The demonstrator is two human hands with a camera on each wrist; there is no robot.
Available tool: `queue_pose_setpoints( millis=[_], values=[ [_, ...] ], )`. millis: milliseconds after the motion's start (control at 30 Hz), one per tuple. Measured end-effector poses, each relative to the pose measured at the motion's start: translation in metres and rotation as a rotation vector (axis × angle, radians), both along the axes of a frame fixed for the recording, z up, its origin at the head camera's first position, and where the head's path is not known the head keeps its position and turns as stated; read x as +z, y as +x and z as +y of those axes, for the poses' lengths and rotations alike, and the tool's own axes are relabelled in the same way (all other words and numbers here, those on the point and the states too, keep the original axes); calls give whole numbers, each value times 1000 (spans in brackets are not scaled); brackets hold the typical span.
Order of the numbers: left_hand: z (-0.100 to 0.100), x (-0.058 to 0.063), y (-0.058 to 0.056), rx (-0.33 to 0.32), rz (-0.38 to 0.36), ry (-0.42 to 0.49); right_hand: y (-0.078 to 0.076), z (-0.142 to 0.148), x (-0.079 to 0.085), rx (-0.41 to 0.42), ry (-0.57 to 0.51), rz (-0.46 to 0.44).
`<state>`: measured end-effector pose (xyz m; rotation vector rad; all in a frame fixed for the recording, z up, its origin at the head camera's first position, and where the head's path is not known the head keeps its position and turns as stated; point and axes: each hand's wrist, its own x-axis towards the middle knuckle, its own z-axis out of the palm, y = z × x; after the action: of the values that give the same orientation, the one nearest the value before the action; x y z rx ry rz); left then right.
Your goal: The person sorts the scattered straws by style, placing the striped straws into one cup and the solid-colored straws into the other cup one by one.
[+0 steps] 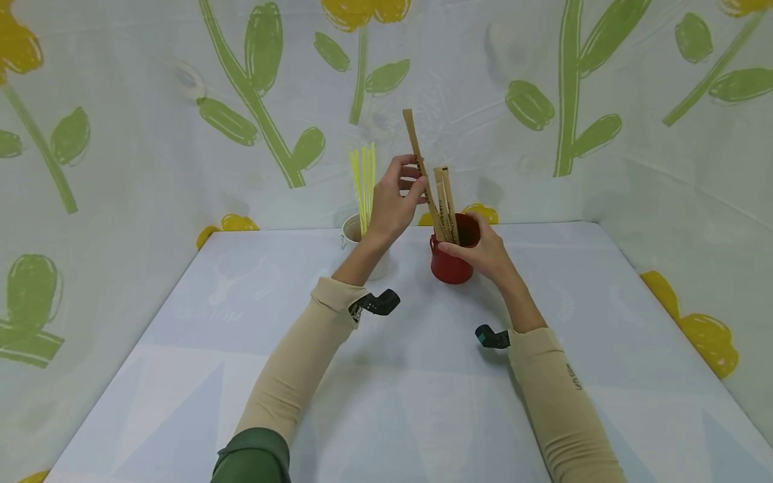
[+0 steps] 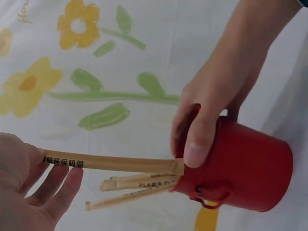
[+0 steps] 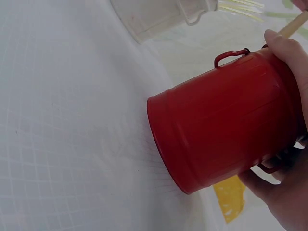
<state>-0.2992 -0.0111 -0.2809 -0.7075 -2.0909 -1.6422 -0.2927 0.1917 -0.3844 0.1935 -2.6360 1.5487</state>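
Observation:
My left hand [image 1: 391, 206] pinches a paper-wrapped straw [image 2: 115, 162] between thumb and fingers, near its middle. The brown wrapper carries dark printed characters, and its lower end is right at the rim of a small red bucket [image 1: 451, 270]. Two more wrapped straws [image 2: 144, 182] lean in that bucket, their tops sticking out. Around the bucket's rim, my right hand [image 1: 489, 251] grips from the right, thumb on the near side. A small handle shows on the bucket's side in the right wrist view, where the base looks slightly tilted at the tabletop.
Left of the red bucket stands a white bucket [image 3: 154, 18] with several yellow sticks [image 1: 364, 181] upright in it, partly behind my left forearm. Both are near the back edge of the pale patterned table [image 1: 253, 322]. A flower-printed cloth [image 1: 447, 80] hangs behind and at the sides.

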Motion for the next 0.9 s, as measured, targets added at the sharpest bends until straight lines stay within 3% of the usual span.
queue_pose_setpoints(
  millis=[267, 600, 900],
  values=[
    [10, 4, -4, -10, 0, -9, 0, 0, 0, -13, 14, -1],
    [15, -9, -6, -8, -36, -51, 0, -1, 0, -15, 22, -3],
    [19, -19, -7, -50, -90, -54, -1, 0, -2, -8, 21, 20]
  ],
)
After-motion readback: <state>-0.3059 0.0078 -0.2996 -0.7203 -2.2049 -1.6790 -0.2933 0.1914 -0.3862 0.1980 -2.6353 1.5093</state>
